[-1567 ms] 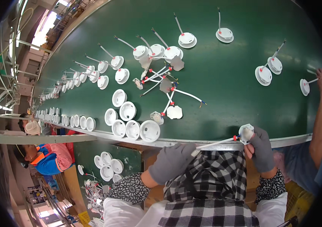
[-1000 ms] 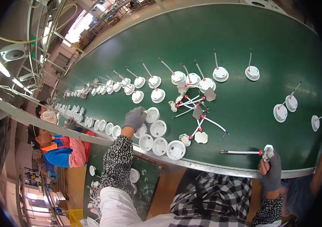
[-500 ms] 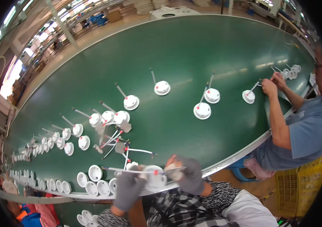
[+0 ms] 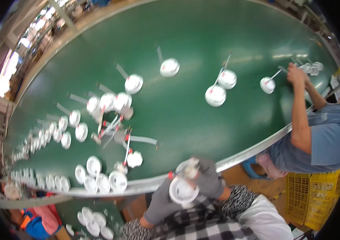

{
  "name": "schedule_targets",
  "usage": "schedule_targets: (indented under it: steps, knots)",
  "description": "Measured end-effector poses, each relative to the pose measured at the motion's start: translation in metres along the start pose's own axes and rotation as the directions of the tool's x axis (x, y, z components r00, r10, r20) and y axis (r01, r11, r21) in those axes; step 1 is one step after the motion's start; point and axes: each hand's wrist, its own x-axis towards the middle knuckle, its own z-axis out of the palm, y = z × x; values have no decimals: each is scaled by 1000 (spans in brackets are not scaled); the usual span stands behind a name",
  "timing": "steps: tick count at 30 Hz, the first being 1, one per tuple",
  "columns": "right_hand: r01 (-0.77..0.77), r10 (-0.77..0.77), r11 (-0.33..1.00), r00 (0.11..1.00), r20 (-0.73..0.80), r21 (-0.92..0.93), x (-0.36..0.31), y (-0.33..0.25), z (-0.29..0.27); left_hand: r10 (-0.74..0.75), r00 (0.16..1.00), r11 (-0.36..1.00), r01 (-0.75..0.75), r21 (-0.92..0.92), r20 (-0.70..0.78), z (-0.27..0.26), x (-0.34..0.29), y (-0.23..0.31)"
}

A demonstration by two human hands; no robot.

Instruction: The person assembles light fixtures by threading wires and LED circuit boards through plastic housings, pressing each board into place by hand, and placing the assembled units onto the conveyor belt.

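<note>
Gloved left hand (image 4: 166, 204) and right hand (image 4: 210, 182) both clamped on white round lamp (image 4: 183, 191), between them, just short of green tabletop (image 4: 186, 120) edge. Probably light, rigid plastic, somewhat fragile; best gripped by rim. More lamps (image 4: 110, 181) left of left hand.

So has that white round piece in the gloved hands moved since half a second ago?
Yes. The white round piece was over the green table's near edge; now both gloved hands hold it off the table, nearer the person's body.
</note>
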Motion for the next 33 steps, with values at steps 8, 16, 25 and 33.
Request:
schedule_targets:
  steps: [8,16,25,33]
  knots:
    - [134,-130,990,989,-66,45,-55,-16,-64,239,858,867,22,497,-454,-24,-13,-8]
    - [-110,40,955,969,-245,-276,-67,-16,-29,404,786,727,35,686,-468,-20,-21,-4]
    - [15,-63,871,995,-81,-492,-65,-23,-31,451,762,677,46,734,-464,-23,-25,-6]
    - [-46,9,933,995,-103,-358,-29,-53,-68,-104,982,949,51,311,156,-82,-21,5]
